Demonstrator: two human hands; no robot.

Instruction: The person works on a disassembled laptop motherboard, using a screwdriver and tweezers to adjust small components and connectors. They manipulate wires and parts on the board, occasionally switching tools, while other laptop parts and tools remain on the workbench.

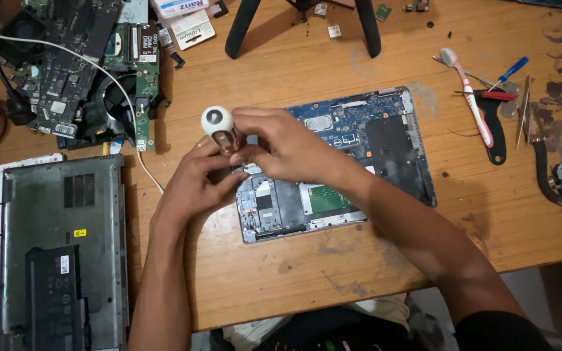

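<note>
Far left we note a grey laptop base cover [60, 253] lying flat, circuit boards [79, 65] above it. Our left hand [193, 188] cups the screwdriver [221, 127], its white cap up, over the opened laptop [359, 162] at mid-table. Our right hand [287, 146] pinches the shaft, fingers clenched. Further right lie a toothbrush [473, 97] and small tools [512, 97].

Warm, dimmish overhead light; soft shadows under hands; sharp center, slight wide-angle bend at edges, corners darker.
</note>
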